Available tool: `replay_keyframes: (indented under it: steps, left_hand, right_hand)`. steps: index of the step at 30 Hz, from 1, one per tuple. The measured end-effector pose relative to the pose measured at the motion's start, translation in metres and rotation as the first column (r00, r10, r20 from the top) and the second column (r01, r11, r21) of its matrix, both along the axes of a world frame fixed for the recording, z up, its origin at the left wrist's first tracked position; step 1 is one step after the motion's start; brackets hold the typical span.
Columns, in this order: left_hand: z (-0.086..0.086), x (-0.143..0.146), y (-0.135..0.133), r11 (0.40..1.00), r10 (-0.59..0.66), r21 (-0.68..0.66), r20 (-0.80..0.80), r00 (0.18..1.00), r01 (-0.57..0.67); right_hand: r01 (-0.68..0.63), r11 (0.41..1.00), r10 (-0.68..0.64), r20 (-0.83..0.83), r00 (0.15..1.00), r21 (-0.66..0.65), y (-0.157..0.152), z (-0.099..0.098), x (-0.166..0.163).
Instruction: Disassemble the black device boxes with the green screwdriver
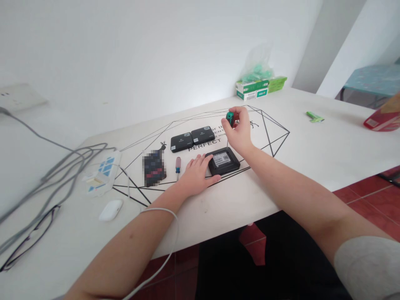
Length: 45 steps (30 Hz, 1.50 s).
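A screwdriver with a green and black handle (230,118) is pinched in the fingers of my right hand (240,132). Its thin shaft points down to the far edge of a flat black box (230,168), which lies with a white label (221,159) facing up. My left hand (196,174) holds the left side of that box, thumb at the near corner and index finger at the far one; its other fingers stretch over the table. To its left lies a second screwdriver (178,165) with a pinkish clear and blue handle. Two similar black boxes (181,142) (203,135) sit side by side behind.
A blurred-out dark item (154,168) lies left of the second screwdriver. Further left are a white earbud case (111,210), a power strip (104,173), grey cables (70,175) and glasses (31,237). Green and white boxes (252,88) stand by the wall. A white cable (173,233) crosses my left forearm.
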<state>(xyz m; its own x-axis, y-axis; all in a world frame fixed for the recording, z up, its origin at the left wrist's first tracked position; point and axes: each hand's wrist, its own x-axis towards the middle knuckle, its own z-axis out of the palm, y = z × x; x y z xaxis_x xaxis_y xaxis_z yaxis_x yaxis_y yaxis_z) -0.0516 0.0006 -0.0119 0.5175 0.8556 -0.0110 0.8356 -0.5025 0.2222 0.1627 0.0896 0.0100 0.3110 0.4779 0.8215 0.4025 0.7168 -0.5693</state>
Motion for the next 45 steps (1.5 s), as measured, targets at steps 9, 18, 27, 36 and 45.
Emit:
replay_keyframes:
  steps: [9,18,27,36,45]
  left_hand:
    - [-0.001,0.000,0.000,1.000,-0.006,-0.001,-0.001,1.000,0.006]
    - [0.003,0.001,-0.002,1.000,-0.001,-0.010,0.000,1.000,0.001]
    - [0.000,0.000,-0.001,1.000,-0.007,0.010,0.024,1.000,0.007]
    - [0.003,0.002,-0.004,0.998,0.016,0.061,0.023,1.000,-0.018]
    - [0.000,0.000,0.002,0.993,0.047,0.109,0.072,0.996,-0.055]
  right_hand:
    - [-0.045,0.999,0.045,0.038,0.998,-0.003,-0.005,0.002,-0.002]
    - [-0.054,0.998,0.054,0.013,0.998,0.009,-0.009,0.005,-0.003]
    - [-0.036,0.999,0.034,0.046,0.998,0.030,-0.011,0.010,0.000]
    - [-0.052,0.998,0.047,0.144,0.988,0.032,-0.017,0.009,-0.005]
    - [-0.107,0.994,0.109,0.134,0.985,-0.020,-0.015,0.008,-0.006]
